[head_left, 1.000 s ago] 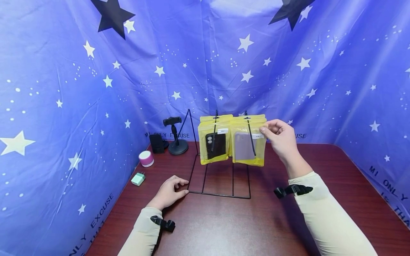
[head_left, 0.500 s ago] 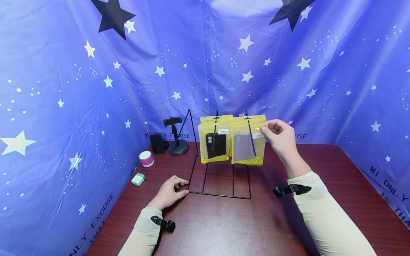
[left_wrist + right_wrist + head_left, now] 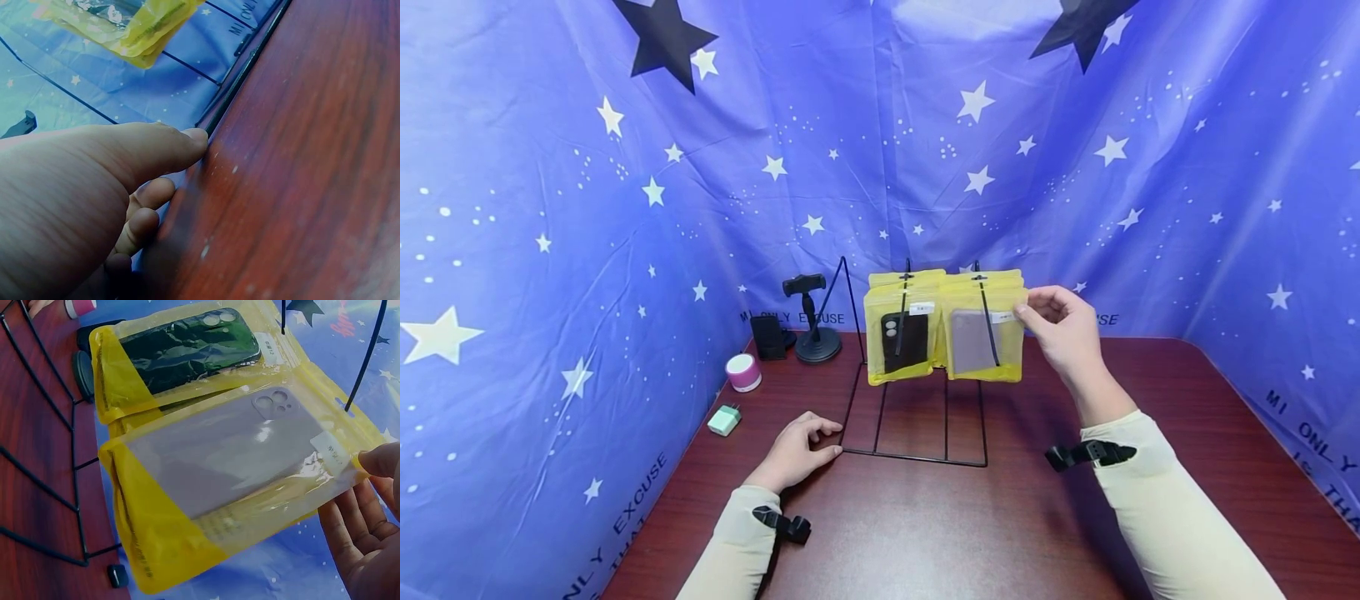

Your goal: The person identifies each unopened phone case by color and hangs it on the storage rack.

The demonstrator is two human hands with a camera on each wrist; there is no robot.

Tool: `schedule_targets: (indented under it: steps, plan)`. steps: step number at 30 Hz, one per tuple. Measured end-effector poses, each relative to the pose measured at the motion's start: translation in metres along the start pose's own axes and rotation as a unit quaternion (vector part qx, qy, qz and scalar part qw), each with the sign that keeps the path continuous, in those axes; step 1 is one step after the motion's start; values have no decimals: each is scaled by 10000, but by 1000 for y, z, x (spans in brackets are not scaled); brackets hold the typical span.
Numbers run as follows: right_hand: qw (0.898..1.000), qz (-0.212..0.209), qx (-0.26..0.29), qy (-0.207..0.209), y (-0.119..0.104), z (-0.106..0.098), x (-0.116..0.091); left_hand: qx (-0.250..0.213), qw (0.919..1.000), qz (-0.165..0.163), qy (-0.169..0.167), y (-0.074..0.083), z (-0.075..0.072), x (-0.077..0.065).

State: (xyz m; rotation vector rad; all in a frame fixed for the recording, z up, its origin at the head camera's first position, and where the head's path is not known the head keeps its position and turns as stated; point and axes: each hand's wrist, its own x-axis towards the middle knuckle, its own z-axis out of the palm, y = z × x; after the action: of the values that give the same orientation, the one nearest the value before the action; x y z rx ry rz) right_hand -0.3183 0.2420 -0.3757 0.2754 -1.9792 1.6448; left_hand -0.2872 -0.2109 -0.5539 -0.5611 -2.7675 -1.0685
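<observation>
At the front left corner of a black wire display rack, my left hand rests on the table. Its thumb tip touches the corner in the left wrist view, and its fingers are loosely bent, the index finger partly hidden. On the rack's hooks hang yellow zip bags in two side-by-side stacks. The front left bag holds a black phone case; the front right phone case bag holds a lavender case. My right hand pinches the upper right edge of this lavender bag between thumb and fingers, beside the hook.
Left of the rack stand a black phone holder on a round base and a smaller black stand. A pink and white round speaker-like item and a mint green charger plug lie near the table's left edge. A starry curtain surrounds the table.
My right hand has shifted slightly right and down, still pinching the lavender bag's edge. The bag's bottom has risen a little. The left hand and rack have stayed put.
</observation>
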Motion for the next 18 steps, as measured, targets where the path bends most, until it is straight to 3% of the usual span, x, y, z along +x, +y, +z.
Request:
schedule_targets:
  steps: [9, 18]
  plan:
    - [9985, -227, -505, 4, -24, -28, -32, -4, 10000, -9, 28, 0, 2, 0]
    - [9869, -203, -1602, 23, 31, -74, -68, 20, 10000, -28, 17, 1, 1, -3]
